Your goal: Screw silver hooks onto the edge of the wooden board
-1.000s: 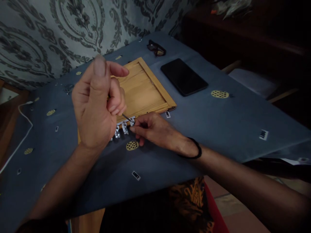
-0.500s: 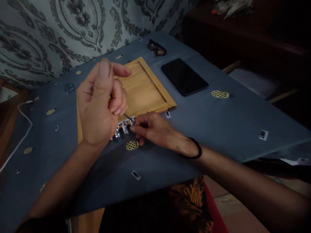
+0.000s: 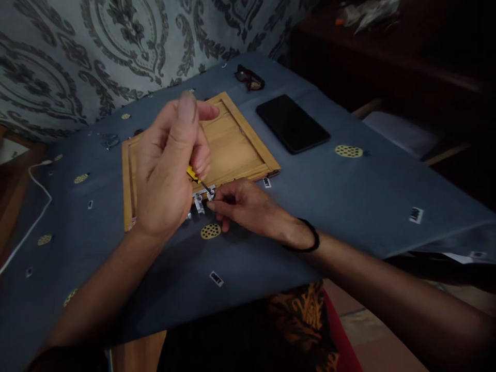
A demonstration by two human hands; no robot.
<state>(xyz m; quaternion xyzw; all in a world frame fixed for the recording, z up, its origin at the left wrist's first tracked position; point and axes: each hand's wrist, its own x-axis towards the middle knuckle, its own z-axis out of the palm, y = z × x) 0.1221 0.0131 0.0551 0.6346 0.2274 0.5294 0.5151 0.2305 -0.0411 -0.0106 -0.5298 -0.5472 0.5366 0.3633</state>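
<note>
My left hand (image 3: 170, 165) is closed around a yellow-handled screwdriver (image 3: 193, 174), thumb pointing up and index finger stretched forward. The screwdriver's thin shaft slants down to the right, its tip close to a metal strip with hooks (image 3: 199, 202) along the front edge of a framed wooden panel (image 3: 228, 139). My right hand (image 3: 248, 206), a black band on its wrist, pinches at the right end of that strip beside the tip. What lies between its fingertips is hidden. The left part of the strip is behind my left hand.
A blue patterned cloth (image 3: 263, 268) covers the table. To the right of the panel lies a black phone (image 3: 292, 124), with dark-framed glasses (image 3: 249, 77) behind. Small metal pieces (image 3: 110, 141) lie at the back left, and a white cable (image 3: 46, 191) runs down the left side.
My left hand has shifted right and turned, so more of the yellow handle and shaft shows. The right hand stays at the strip's end.
</note>
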